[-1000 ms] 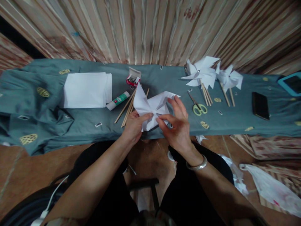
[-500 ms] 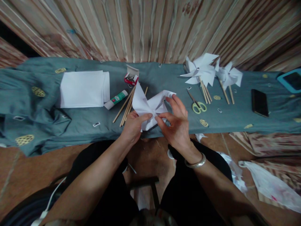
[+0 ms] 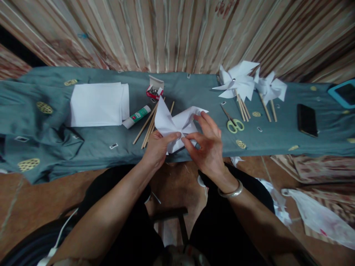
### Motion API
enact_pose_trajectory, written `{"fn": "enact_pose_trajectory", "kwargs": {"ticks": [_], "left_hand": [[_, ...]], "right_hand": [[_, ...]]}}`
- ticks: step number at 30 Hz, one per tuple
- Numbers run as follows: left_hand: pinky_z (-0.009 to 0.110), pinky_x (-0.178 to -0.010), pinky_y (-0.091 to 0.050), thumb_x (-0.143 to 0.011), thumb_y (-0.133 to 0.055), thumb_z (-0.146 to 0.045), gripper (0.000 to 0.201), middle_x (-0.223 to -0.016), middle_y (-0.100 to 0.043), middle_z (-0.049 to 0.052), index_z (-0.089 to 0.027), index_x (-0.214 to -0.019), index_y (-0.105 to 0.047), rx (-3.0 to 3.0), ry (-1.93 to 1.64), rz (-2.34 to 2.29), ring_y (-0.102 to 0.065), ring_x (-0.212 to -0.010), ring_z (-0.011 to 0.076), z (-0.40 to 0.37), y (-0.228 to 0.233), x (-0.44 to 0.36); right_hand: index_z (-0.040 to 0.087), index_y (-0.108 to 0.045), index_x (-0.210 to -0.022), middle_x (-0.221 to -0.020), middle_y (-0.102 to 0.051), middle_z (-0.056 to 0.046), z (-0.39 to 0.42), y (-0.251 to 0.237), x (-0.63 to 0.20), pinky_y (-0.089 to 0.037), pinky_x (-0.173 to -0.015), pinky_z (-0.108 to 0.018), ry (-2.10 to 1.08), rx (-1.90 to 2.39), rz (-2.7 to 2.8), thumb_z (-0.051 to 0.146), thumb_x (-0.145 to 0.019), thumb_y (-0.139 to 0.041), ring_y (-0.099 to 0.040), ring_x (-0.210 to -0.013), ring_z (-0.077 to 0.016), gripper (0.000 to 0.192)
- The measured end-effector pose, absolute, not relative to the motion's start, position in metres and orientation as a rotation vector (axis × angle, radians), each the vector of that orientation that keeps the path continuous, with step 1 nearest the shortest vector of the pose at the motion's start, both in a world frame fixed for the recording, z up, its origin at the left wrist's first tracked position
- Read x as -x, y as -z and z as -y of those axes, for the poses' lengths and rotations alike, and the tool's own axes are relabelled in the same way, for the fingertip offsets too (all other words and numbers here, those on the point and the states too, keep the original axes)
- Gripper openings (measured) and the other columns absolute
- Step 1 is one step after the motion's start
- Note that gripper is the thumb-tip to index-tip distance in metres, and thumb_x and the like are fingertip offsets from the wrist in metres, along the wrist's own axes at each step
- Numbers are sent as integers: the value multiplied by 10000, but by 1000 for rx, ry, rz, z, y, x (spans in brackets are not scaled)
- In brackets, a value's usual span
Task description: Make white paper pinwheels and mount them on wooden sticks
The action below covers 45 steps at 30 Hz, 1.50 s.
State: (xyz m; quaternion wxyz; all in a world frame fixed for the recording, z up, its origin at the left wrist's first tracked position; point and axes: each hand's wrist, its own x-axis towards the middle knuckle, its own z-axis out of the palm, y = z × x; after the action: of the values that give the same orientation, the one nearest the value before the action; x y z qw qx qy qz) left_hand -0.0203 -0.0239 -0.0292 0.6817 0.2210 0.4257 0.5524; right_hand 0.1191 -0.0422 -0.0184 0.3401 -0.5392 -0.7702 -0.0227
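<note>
A white paper pinwheel (image 3: 163, 122) is held between my hands over the near edge of the table, its blades curled in toward the middle. My left hand (image 3: 156, 147) grips it from the lower left, thumb pressed near its centre. On the other side my right hand (image 3: 208, 147) pinches the paper close to the centre with thumb and index finger, the other fingers against the right blade. Whether a pin sits at the centre I cannot make out. Several wooden sticks (image 3: 148, 131) lie just left of the pinwheel, partly under it.
Left of the sticks lie a glue stick (image 3: 137, 116) and a stack of white paper (image 3: 95, 105). Behind stands an open red box of pins (image 3: 154, 90). To the right are scissors (image 3: 234, 123), finished pinwheels (image 3: 240, 79) on sticks, and a black phone (image 3: 307, 120). Paper scraps (image 3: 276, 203) litter the floor.
Both hands stay almost in place at the pinwheel's centre. The paper's left blade has shifted very slightly left; otherwise nothing has visibly moved.
</note>
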Motion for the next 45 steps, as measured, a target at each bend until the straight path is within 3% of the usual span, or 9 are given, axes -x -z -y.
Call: {"fn": "enact_pose_trajectory", "kwargs": {"ticks": [7,12,17,20,23,28,33,37,45], "left_hand": [[286,-720,-528,-484,-869,-196,355,-794,-762,34,-140,-805,-729,-473,-1222,-975,-680,-663,165,20,28,25],[323,-763,-543,-489,-863,-187,381,-822,-767,62,-129,-841,-730,-474,-1194,-959,-703,-729,205,19,29,27],[335,-753,-553,-482,-866,-173,382,-821,-770,64,-140,-841,-738,-490,-1159,-958,-708,-731,219,21,30,24],[321,-744,-555,-483,-870,-169,393,-820,-770,57,-143,-854,-742,-491,-1155,-945,-704,-713,202,22,31,24],[312,-754,-557,-476,-874,-165,391,-818,-770,43,-150,-844,-741,-485,-1183,-952,-703,-714,192,21,31,24],[340,-799,-558,-466,-883,-183,402,-820,-771,53,-144,-838,-735,-467,-1189,-973,-715,-754,218,19,29,27],[329,-780,-553,-477,-885,-192,393,-827,-770,61,-142,-836,-736,-490,-1178,-948,-715,-748,213,20,29,25],[312,-712,-550,-478,-885,-193,390,-787,-767,67,-127,-835,-742,-469,-1124,-972,-702,-691,205,23,29,22],[264,-633,-514,-472,-879,-212,336,-727,-753,47,-122,-765,-742,-482,-1098,-1016,-657,-600,156,26,31,17]], "right_hand": [[237,-690,-739,-1326,-626,-65,46,3,-128,-389,-1105,-537,-191,1375,1904,307,-872,-629,-457,-1367,-284,162],[223,-699,-836,-1290,-649,-80,38,6,-138,-428,-1090,-510,-510,1400,1598,339,-819,-686,-588,-1235,-256,118],[230,-674,-1028,-1133,-730,-77,29,19,-143,-525,-994,-449,-1110,1333,1284,409,-730,-754,-683,-1070,-227,357],[220,-663,-1057,-1119,-736,-84,25,21,-145,-532,-985,-432,-1206,1319,1203,438,-694,-785,-687,-1057,-225,441],[213,-670,-1024,-1110,-734,-90,24,18,-148,-527,-980,-418,-1138,1362,1197,468,-694,-788,-678,-1071,-226,434],[215,-685,-904,-911,-755,-50,25,12,-150,-549,-887,-378,-1137,1429,1103,507,-661,-808,-700,-899,-197,399],[236,-727,-857,-844,-760,-18,25,6,-147,-547,-798,-334,-1453,1358,1070,533,-599,-827,-685,-817,-182,406],[222,-733,-811,-794,-757,-5,25,5,-140,-534,-738,-311,-1625,1297,986,469,-547,-858,-675,-750,-172,382],[190,-709,-723,-671,-712,27,26,15,-132,-469,-586,-258,-1624,1346,912,359,-533,-864,-588,-572,-112,298]]}}
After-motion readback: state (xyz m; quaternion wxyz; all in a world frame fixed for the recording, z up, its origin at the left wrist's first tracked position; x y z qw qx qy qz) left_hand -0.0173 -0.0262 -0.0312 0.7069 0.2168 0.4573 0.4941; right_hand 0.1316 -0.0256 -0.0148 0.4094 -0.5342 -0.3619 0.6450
